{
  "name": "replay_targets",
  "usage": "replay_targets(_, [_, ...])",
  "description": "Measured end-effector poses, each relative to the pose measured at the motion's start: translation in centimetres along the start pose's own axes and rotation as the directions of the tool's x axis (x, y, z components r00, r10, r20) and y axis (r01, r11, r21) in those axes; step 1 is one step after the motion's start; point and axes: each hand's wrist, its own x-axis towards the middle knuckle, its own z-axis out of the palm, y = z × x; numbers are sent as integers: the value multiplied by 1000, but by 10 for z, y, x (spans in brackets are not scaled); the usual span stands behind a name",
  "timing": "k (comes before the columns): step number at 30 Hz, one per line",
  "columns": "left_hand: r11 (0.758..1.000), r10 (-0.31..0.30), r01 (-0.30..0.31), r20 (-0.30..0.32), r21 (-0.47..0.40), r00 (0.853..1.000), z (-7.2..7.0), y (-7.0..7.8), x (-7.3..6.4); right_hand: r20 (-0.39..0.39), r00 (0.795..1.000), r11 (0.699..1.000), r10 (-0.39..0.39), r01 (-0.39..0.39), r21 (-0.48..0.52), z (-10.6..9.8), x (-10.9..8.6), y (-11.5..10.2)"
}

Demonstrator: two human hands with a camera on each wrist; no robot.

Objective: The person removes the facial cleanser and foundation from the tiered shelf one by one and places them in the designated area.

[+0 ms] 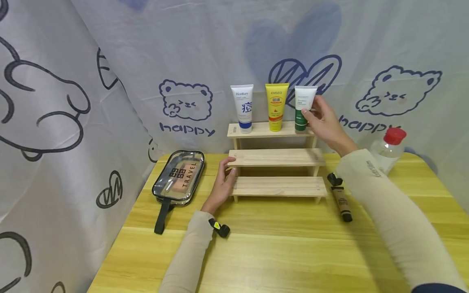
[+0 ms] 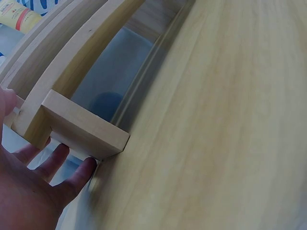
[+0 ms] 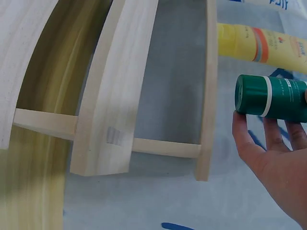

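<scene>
Cloth (image 1: 220,49) hangs behind, table (image 1: 293,252) spreads under your work. Rack (image 1: 276,158) stands on it, three stepped boards running left to right in front of you. Pouch (image 1: 179,177) lies left of the rack; bottle (image 1: 382,154) stands right, partly behind your right sleeve.

Your left hand (image 1: 222,183) rests against the rack's left end, fingers loosely spread, fingertips at a leg in the left wrist view. It's low and well apart from the tubes. Your right hand (image 1: 326,124) is up at the rack's other end, pinching green tube (image 1: 302,105) from its right side, thumb in front, fingers behind. So right is the near hand by far; left only touches wood.

White tube (image 1: 242,101) stands at the left of top board (image 1: 260,128), yellow tube (image 1: 276,108) near its middle. Your green tube is over the right end, just beside yellow, long axis upright, cap down, matching the other two. Brown tube (image 1: 342,205) lies on the table right of the rack, under your right forearm's line, pointing roughly toward you.

Key relation: cap (image 3: 252,96) to board. Right wrist view shows a slim gap, so judge the tube just above the wood, not touching; head view can't settle it.
</scene>
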Motion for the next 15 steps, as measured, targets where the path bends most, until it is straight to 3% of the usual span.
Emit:
replay_targets(9, [1000, -9, 9, 3, 10, 1000, 2, 1, 1, 11, 1000, 998, -29, 30, -62, -7, -16, -5])
replay_targets(15, [1000, -14, 14, 1, 15, 1000, 2, 0, 0, 15, 997, 996, -82, 82, -43, -12, -29, -1])
